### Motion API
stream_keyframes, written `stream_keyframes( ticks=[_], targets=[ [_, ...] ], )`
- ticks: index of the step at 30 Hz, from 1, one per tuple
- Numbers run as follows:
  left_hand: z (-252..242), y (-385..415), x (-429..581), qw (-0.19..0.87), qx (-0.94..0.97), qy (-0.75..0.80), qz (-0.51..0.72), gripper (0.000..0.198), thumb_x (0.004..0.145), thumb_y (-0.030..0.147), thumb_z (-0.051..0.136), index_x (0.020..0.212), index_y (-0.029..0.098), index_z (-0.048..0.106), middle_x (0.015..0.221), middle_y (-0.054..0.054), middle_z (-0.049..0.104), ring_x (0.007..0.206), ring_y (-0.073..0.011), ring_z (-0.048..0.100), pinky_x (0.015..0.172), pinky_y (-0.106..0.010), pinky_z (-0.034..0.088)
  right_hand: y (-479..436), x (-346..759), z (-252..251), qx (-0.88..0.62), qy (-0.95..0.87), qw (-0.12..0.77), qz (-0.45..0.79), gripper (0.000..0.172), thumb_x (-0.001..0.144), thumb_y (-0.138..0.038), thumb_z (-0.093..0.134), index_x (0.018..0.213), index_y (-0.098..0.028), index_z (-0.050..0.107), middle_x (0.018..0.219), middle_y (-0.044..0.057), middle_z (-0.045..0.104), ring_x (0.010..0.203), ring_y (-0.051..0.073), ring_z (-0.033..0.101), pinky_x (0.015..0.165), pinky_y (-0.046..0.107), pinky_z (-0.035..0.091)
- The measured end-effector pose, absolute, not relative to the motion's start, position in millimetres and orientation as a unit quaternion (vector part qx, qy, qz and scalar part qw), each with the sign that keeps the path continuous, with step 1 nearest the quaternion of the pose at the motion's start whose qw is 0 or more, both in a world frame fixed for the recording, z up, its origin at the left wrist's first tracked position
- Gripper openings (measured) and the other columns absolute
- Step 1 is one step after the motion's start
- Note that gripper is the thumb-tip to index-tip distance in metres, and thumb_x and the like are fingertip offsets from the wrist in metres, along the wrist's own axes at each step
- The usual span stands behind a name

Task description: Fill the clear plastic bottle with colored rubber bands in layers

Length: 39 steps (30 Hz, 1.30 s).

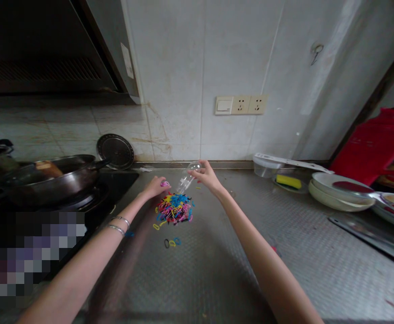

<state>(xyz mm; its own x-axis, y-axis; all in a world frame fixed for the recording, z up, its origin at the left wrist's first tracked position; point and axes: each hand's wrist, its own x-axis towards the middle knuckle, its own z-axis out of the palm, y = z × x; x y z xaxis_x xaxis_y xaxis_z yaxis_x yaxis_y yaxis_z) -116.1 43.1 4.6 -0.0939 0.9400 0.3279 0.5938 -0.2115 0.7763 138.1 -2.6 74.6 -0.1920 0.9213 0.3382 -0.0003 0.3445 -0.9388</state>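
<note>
In the middle of the metal counter lies a heap of small coloured loops (175, 209), blue, yellow, pink and black. My right hand (206, 174) grips a clear, bulb-shaped plastic bottle (185, 181) by its rounded end. The bottle is tilted, its narrower end pointing down at the back of the heap. At the heap's left edge, my left hand (155, 185) has its fingers closed on a small pink-and-purple thing (165, 183), too small to name surely. A few loose loops (172, 243) lie in front of the heap.
On the left, a pan (58, 180) sits on the black stove (123, 182). A yellow sponge (288, 182), a clear plastic tub (266, 166), stacked bowls (340, 198) and a knife (369, 236) stand or lie at right. A red jug (369, 144) is behind them. Tiled wall closes the back.
</note>
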Motion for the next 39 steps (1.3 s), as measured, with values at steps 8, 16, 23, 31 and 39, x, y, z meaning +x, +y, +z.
stream_keyframes(
  ticks=[8, 16, 23, 31, 39],
  targets=[
    [14.8, 55.4, -110.1, 0.328, 0.594, 0.569, 0.466, 0.011, 0.048, 0.016, 0.072, 0.055, 0.017, 0.063, 0.049, -0.001, 0.057, 0.049, -0.013, 0.049, 0.05, -0.022, 0.034, 7.2, 143.0, 65.6, -0.379, -0.523, 0.546, 0.534, 0.057, 0.054, -0.034, 0.07, 0.096, -0.023, 0.034, 0.078, -0.002, 0.058, 0.06, 0.011, 0.058, 0.05, 0.023, 0.047],
    [57.3, 51.3, -79.4, 0.6, 0.436, 0.435, 0.511, 0.023, 0.066, 0.024, 0.069, 0.082, 0.009, 0.063, 0.066, -0.007, 0.064, 0.053, -0.0118, 0.058, 0.055, -0.024, 0.051, 22.2, 135.7, 44.3, -0.377, -0.475, 0.611, 0.509, 0.053, 0.05, -0.028, 0.07, 0.094, -0.021, 0.042, 0.081, -0.002, 0.052, 0.072, 0.013, 0.057, 0.059, 0.027, 0.052],
    [63.5, 38.6, -65.6, 0.624, 0.427, 0.425, 0.498, 0.02, 0.07, 0.024, 0.066, 0.08, 0.008, 0.061, 0.064, -0.007, 0.064, 0.052, -0.0121, 0.06, 0.054, -0.024, 0.053, 24.7, 129.3, 38.0, -0.382, -0.475, 0.635, 0.474, 0.049, 0.049, -0.028, 0.07, 0.088, -0.02, 0.042, 0.083, -0.002, 0.049, 0.066, 0.009, 0.053, 0.057, 0.025, 0.051],
    [61.0, 34.1, -65.8, 0.607, 0.438, 0.423, 0.511, 0.02, 0.072, 0.024, 0.064, 0.084, 0.008, 0.06, 0.069, -0.008, 0.066, 0.057, -0.0128, 0.062, 0.06, -0.025, 0.055, 29.6, 125.2, 21.7, -0.397, -0.553, 0.604, 0.414, 0.046, 0.053, -0.036, 0.07, 0.089, -0.018, 0.047, 0.08, -0.001, 0.054, 0.061, 0.009, 0.053, 0.057, 0.024, 0.047],
    [62.6, 29.9, -77.2, 0.522, 0.555, 0.441, 0.474, 0.029, 0.067, 0.029, 0.068, 0.088, 0.009, 0.063, 0.076, -0.008, 0.066, 0.064, -0.0123, 0.061, 0.064, -0.026, 0.052, 24.2, 120.2, 6.3, -0.461, -0.707, 0.466, 0.267, 0.049, 0.057, -0.039, 0.069, 0.097, -0.013, 0.061, 0.088, 0.006, 0.063, 0.072, 0.014, 0.057, 0.067, 0.026, 0.045]
  ],
)
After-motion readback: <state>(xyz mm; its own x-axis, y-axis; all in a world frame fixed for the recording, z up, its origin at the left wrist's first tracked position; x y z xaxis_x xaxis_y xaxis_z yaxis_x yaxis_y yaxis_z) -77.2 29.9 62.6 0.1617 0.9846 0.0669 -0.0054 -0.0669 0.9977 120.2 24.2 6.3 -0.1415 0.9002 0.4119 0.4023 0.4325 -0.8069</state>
